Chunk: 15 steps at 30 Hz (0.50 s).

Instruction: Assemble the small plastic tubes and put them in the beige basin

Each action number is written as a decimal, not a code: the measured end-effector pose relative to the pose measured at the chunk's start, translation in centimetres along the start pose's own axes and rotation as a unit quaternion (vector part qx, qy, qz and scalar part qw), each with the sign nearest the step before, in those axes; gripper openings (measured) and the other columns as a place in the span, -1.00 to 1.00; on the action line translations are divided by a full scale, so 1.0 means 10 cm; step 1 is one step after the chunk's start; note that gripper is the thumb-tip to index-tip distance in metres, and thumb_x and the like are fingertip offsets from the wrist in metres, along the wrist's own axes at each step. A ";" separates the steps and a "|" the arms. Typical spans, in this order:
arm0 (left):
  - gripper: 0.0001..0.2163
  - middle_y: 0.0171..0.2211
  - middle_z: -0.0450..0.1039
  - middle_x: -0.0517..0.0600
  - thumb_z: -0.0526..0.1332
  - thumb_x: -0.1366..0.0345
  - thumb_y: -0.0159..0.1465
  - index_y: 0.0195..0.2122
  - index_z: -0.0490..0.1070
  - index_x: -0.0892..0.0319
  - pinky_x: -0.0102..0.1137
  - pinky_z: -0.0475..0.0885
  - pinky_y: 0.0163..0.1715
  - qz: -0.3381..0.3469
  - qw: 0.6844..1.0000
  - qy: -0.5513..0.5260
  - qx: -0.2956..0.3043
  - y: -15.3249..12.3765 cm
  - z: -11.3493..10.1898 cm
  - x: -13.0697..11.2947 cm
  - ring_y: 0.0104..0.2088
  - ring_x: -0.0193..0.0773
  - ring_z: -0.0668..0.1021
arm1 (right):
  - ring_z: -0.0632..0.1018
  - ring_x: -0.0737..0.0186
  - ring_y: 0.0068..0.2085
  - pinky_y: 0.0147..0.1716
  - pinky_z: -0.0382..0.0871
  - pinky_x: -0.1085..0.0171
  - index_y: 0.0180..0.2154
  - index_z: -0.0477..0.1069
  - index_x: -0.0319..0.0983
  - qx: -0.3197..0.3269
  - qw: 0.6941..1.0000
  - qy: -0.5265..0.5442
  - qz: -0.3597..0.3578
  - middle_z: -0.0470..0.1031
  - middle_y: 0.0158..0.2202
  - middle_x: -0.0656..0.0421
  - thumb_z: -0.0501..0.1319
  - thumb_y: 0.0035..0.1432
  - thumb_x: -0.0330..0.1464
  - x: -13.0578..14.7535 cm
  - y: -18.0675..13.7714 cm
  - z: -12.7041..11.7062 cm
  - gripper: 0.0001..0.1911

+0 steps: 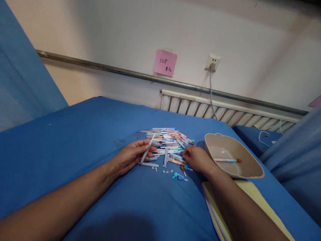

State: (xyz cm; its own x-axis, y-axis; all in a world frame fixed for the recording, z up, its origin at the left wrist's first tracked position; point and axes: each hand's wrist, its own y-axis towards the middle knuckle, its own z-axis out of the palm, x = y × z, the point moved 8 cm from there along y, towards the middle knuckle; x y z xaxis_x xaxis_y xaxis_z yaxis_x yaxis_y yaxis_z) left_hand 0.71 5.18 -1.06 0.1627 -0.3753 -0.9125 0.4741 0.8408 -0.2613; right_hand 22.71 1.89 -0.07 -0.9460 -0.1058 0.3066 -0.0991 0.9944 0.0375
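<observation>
My left hand (134, 154) pinches a pale grey-blue pen barrel (146, 154) between thumb and fingers. A thin white refill sticks out of its upper end, and the barrel stands tilted above the pile's left side. My right hand (197, 158) is closed at the right edge of the pile, its fingertips pressed together; whatever they hold is hidden. Between the hands lies a heap of pen parts (164, 140): barrels, white refills and coloured pieces. Nearer me are small white tips (167, 172), a turquoise cap (175, 175) and a blue cap (181, 178).
A beige basin (248, 167) stands right of the pile, with a pen (225, 160) with a brown top inside. A yellow pad (248, 187) lies under my right forearm. Behind the blue-covered surface (100, 124) are a radiator (190, 107), a metal rail and a wall socket (212, 63).
</observation>
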 end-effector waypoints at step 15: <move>-0.83 -0.28 0.51 0.05 0.27 0.36 0.16 -0.22 0.44 0.26 -0.51 0.47 -0.43 0.003 1.000 0.001 0.026 0.03 -0.01 0.05 -0.45 -0.39 0.53 | 0.46 0.16 -0.24 -0.27 0.22 0.28 -0.33 0.39 -0.24 -0.030 0.996 -0.041 -0.080 0.46 -0.28 0.07 0.14 0.11 -0.40 0.23 -0.04 0.09 -0.92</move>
State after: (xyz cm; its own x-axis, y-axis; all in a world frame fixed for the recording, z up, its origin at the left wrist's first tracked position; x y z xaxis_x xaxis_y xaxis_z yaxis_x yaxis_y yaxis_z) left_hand 0.86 5.27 -1.64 0.1635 -0.3698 -0.9146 0.5175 0.8214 -0.2396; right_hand 20.27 1.23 -0.20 -0.9418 -0.2591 0.2140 -0.2336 0.9626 0.1374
